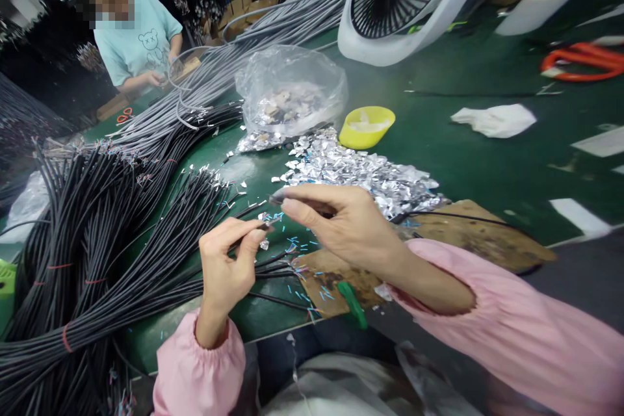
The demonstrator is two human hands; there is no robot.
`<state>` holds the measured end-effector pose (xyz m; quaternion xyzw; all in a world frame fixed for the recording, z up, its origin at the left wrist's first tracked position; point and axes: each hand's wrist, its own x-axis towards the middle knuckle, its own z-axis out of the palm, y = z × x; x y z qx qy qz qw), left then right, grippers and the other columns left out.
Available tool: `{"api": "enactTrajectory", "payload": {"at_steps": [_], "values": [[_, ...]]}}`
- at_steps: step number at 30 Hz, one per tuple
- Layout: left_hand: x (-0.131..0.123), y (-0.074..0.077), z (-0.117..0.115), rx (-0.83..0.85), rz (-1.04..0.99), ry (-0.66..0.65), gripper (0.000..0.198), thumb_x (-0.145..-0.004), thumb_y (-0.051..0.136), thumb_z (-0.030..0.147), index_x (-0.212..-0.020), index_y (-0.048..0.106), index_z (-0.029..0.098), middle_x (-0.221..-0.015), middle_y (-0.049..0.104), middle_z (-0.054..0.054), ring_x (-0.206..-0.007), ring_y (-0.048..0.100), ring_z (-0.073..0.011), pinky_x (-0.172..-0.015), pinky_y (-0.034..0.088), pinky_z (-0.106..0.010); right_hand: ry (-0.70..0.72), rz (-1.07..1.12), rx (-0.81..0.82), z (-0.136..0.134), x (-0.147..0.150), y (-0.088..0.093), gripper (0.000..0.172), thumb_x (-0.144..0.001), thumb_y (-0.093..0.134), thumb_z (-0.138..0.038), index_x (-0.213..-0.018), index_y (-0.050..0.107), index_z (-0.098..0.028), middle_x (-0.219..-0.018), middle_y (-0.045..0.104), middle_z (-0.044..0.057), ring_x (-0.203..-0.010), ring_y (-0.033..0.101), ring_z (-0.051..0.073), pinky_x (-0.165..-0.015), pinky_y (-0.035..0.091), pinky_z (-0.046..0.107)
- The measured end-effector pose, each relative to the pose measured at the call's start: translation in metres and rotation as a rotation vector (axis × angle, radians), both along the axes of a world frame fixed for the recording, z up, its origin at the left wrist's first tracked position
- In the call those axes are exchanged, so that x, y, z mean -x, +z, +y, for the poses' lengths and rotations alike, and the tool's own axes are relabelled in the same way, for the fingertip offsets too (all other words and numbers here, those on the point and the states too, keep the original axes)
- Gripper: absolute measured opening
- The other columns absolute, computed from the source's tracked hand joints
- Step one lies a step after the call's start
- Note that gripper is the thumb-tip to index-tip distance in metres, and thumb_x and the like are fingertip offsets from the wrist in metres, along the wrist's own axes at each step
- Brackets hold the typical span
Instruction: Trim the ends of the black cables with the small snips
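Note:
My left hand (228,264) is closed in a pinch on the end of a black cable (265,227), whose tip points right with bits of foil and thin wire beside it. Just above and to the right, my right hand (344,221) has thumb and forefinger pressed together. A grey-dark patch shows at its fingertips; what they hold, if anything, I cannot make out. Below and behind the hands, short blue and white wire clippings (287,240) lie scattered. A heap of silver foil scraps (358,172) spreads behind my right hand. Bundled black cables (160,234) lie to the left.
Stained cardboard (468,234) lies under my right forearm, with a green-handled tool (351,304) at the front. Farther back are a yellow dish (366,127), a plastic bag (292,88), grey cables (273,45), a fan (402,6) and orange-handled scissors (582,62). A co-worker (136,39) sits at far left.

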<state>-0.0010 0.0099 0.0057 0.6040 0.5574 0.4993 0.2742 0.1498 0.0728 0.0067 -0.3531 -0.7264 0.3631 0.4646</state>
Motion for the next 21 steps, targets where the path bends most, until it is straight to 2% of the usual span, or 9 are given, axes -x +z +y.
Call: {"api": "enactTrajectory", "payload": {"at_steps": [3, 5, 8, 11, 17, 21], "values": [[-0.004, -0.006, 0.000, -0.227, 0.353, 0.156, 0.013, -0.083, 0.057, 0.018, -0.085, 0.070, 0.020, -0.074, 0.064, -0.002, -0.067, 0.057, -0.0110, -0.062, 0.044, -0.023, 0.077, 0.008, 0.062, 0.001, 0.000, 0.002, 0.020, -0.080, 0.058, -0.032, -0.070, 0.065, -0.016, -0.059, 0.062, 0.000, -0.049, 0.053, 0.011, -0.043, 0.041, 0.021], [-0.007, -0.010, 0.001, -0.300, 0.478, 0.201, 0.015, -0.082, 0.057, 0.015, -0.087, 0.070, 0.020, -0.073, 0.064, -0.002, -0.066, 0.057, -0.0109, -0.063, 0.044, -0.023, 0.036, -0.022, -0.029, -0.001, 0.001, 0.001, 0.019, -0.080, 0.058, -0.026, -0.064, 0.060, -0.016, -0.056, 0.055, -0.001, -0.049, 0.048, 0.010, -0.044, 0.038, 0.022], [-0.010, -0.016, 0.001, -0.387, 0.614, 0.210, 0.020, -0.081, 0.055, 0.009, -0.091, 0.069, 0.020, -0.072, 0.065, -0.002, -0.066, 0.057, -0.0116, -0.063, 0.043, -0.024, -0.018, -0.088, -0.239, -0.002, 0.001, -0.003, 0.017, -0.079, 0.051, -0.012, -0.064, 0.056, -0.016, -0.060, 0.054, 0.001, -0.055, 0.049, 0.011, -0.050, 0.039, 0.023], [-0.011, -0.019, 0.000, -0.437, 0.695, 0.217, 0.024, -0.080, 0.054, 0.004, -0.092, 0.067, 0.020, -0.072, 0.066, -0.002, -0.066, 0.058, -0.0120, -0.063, 0.042, -0.025, -0.036, -0.145, -0.316, 0.000, 0.000, -0.005, 0.018, -0.077, 0.045, -0.003, -0.070, 0.057, -0.014, -0.066, 0.055, 0.003, -0.059, 0.051, 0.012, -0.053, 0.039, 0.024], [-0.011, -0.020, 0.001, -0.483, 0.739, 0.296, 0.025, -0.077, 0.056, 0.002, -0.092, 0.066, 0.020, -0.072, 0.066, -0.002, -0.064, 0.057, -0.0113, -0.062, 0.041, -0.024, 0.068, -0.091, -0.231, 0.009, -0.007, -0.002, 0.008, -0.081, 0.058, -0.016, -0.074, 0.061, -0.014, -0.071, 0.060, 0.004, -0.065, 0.055, 0.013, -0.058, 0.043, 0.024], [-0.012, -0.018, 0.001, -0.476, 0.781, 0.293, 0.025, -0.078, 0.053, 0.002, -0.090, 0.066, 0.019, -0.071, 0.066, -0.002, -0.063, 0.058, -0.0116, -0.060, 0.040, -0.024, 0.042, -0.094, -0.283, 0.006, -0.004, -0.007, 0.016, -0.076, 0.052, -0.004, -0.070, 0.061, -0.015, -0.069, 0.058, 0.003, -0.063, 0.053, 0.012, -0.057, 0.041, 0.023]]}}
